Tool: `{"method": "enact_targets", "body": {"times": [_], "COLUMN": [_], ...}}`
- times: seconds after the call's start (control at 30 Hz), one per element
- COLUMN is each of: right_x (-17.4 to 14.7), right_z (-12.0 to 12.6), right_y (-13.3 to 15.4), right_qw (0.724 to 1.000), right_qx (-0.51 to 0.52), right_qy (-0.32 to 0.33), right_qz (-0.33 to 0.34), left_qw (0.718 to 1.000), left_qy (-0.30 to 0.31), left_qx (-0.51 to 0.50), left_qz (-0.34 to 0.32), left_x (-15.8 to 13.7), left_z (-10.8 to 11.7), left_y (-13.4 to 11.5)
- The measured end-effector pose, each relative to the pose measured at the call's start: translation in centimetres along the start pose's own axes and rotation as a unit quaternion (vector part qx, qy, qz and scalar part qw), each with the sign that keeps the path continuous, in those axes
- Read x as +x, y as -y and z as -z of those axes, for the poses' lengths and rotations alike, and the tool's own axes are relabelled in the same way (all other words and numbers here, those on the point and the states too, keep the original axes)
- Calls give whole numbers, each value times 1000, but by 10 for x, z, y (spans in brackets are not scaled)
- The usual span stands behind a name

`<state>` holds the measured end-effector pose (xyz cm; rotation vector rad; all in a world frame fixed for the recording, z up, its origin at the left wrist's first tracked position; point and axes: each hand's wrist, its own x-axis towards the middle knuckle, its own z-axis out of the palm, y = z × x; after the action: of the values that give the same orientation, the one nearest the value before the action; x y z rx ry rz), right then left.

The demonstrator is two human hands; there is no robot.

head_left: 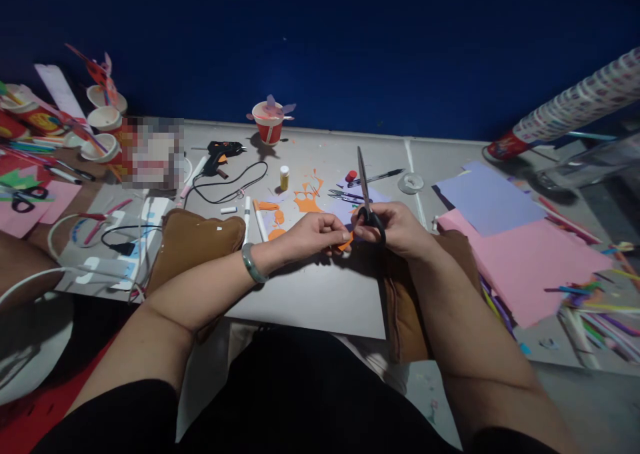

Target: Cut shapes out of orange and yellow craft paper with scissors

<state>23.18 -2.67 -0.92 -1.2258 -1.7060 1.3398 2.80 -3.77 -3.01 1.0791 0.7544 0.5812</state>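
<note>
In the middle of the head view my left hand (320, 233) pinches a small piece of orange paper (346, 242). My right hand (397, 227) is closed on a pair of black-handled scissors (365, 181), whose blades point up and away from me. Its fingertips are close to the orange paper; whether they touch it I cannot tell. Just beyond my hands lie a cut-out orange sheet (307, 202), orange scraps (279, 217), and dark small snips (345, 195) on pale purple paper.
A black glue gun (220, 157) with its cable lies at the back left, near a red paper cup (270, 131). Brown cushions (195, 237) rest under my forearms. Pink paper (520, 261) and purple paper (487, 197) lie right. A power strip (150, 231) is at the left.
</note>
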Motion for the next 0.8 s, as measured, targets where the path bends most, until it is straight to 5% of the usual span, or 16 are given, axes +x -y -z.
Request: {"method": "enact_targets", "body": {"times": [0.8], "right_x": [0], "right_z": [-3], "right_y": [-4], "right_qw": [1000], "right_qx": [14], "right_qy": [-5], "right_qz": [-9], "left_qw": [998], "left_qy": [3], "left_qx": [64], "left_qz": [9], "left_x": [-3], "left_z": [10], "left_y": [-15]}}
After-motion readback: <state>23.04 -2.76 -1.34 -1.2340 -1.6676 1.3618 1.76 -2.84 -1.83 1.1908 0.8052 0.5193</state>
